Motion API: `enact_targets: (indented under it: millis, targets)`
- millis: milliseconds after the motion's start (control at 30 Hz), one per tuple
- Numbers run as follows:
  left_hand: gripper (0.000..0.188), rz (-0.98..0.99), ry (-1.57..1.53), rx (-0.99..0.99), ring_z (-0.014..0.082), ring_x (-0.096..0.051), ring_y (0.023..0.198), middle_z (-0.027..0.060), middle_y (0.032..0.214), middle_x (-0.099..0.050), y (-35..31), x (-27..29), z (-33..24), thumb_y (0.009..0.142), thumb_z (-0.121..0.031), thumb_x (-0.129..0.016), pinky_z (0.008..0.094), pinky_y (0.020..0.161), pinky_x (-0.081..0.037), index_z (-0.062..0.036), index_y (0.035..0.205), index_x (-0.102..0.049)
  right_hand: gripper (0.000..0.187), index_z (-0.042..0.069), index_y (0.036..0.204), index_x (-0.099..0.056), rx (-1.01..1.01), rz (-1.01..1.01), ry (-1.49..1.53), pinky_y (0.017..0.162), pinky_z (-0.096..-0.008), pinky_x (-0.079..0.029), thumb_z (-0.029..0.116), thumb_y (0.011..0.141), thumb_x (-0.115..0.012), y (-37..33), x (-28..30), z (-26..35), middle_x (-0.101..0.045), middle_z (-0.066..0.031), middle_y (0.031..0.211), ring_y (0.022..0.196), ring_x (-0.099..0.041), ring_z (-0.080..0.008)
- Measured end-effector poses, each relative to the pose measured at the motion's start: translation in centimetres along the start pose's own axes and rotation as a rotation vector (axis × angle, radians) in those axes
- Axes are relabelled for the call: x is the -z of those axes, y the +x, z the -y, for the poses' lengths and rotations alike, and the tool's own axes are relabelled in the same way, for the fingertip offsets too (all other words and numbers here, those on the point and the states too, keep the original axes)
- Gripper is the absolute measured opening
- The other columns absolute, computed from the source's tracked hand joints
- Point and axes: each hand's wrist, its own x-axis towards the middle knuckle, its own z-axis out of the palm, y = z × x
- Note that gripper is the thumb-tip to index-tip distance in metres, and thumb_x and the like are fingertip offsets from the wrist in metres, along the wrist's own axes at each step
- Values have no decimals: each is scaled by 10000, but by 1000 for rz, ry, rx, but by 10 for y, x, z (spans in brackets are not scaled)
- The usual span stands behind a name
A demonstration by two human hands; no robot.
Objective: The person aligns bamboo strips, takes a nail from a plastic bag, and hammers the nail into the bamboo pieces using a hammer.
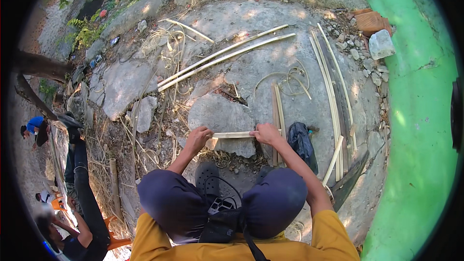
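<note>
A short, pale strip of split wood, perhaps bamboo (233, 135), is held level between my two hands, above the near edge of a flat grey stone slab (217, 111). My left hand (198, 139) grips its left end with fingers closed. Toward its other end, my right hand (267, 134) is closed round the strip, and a small tip shows past the fingers. Just right of that hand lie a brown stick and a pale stick (278, 101) side by side. A black plastic bag (303, 147) rests beyond them.
Two long pale strips (227, 58) lie across the concrete ahead; more long strips (328, 101) lie at right. Curled shavings (164, 43) litter the far left. A green wall (415, 116) borders the right, near a white block (381, 44). Another person (79, 232) sits at lower left.
</note>
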Motion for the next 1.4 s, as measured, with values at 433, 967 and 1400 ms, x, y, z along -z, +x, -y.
enact_targets:
  millis: [433,967,1400]
  targets:
    - [285,199,78,-5,338,-680,933,100,1020,-692,5,36,-23,834,-165,-748,429,807,-551,-118,1114,-723,524,1,1002,-654,27,-59,148,832,-558,-534,515,904,-690,6,-11,-5,-709,-260,920,940,-683,-466]
    - [205,132,-31,-48,364,-627,1020,159,1044,-649,45,83,-31,952,-164,-650,448,903,-500,-40,1115,-646,415,-2,952,-648,-16,-72,164,769,-577,-509,405,901,-715,-8,-11,2,-686,-270,804,853,-674,-490]
    - [287,242,-222,-299,285,-579,1038,87,1041,-599,60,-18,-25,901,-246,-725,428,886,-452,-101,1135,-646,383,37,884,-594,-24,-109,183,666,-550,-491,394,888,-734,-9,-4,6,-635,-225,664,713,-649,-465]
